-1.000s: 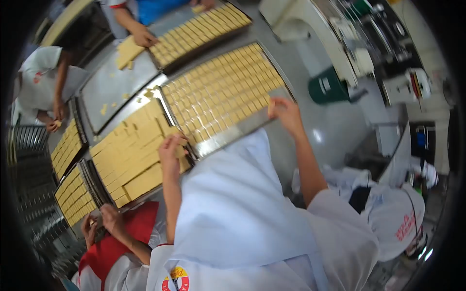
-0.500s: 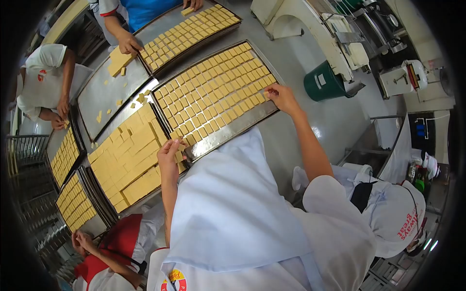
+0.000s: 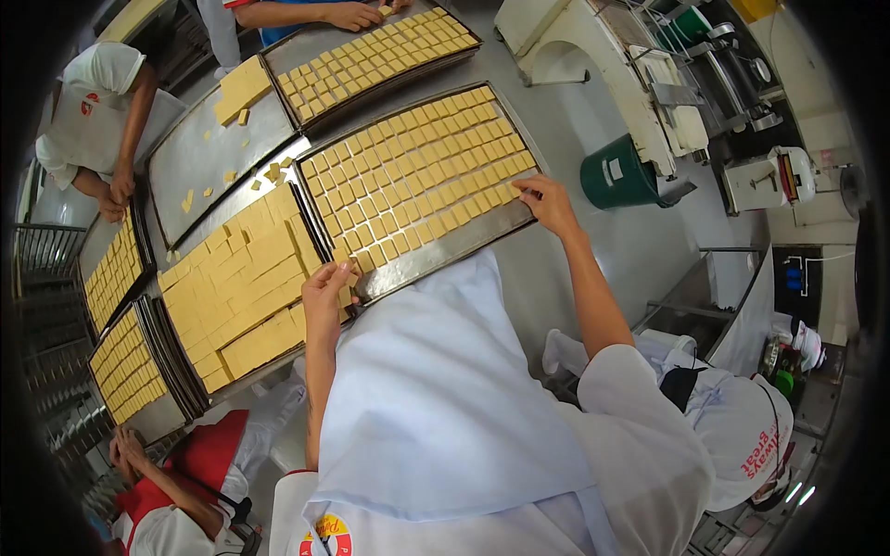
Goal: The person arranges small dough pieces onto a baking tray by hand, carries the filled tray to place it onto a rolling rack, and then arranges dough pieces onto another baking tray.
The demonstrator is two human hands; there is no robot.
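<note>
At the near right corner of the middle tray (image 3: 436,258), thumb and forefinger of the right hand (image 3: 551,206) were held narrowly together beside the end of the lowest row of yellow pieces (image 3: 413,171); whether one was pinched there could not be told. One second earlier, a piece seemed to be held upright by these fingers, a little away from the row, so it may be judged that it had been brought to the row's end. Near the left corner of the same tray, the fingertips of the left hand (image 3: 324,285) were also drawn together, close to the row's first pieces, and again a grip could not be confirmed. Nearly straight rows were formed by the pieces, and a metal strip was left along the near edge. Just below this strip the white apron (image 3: 445,398) was seen, by which hand room was probably limited. Beside the tray, on the left, a bed of slabs (image 3: 236,287) was laid, with offcuts (image 3: 275,173) above it. Farther out, the hands of a co-worker (image 3: 357,16) had been shifted from the left corner of the upper tray (image 3: 399,85) toward its far end.
</note>
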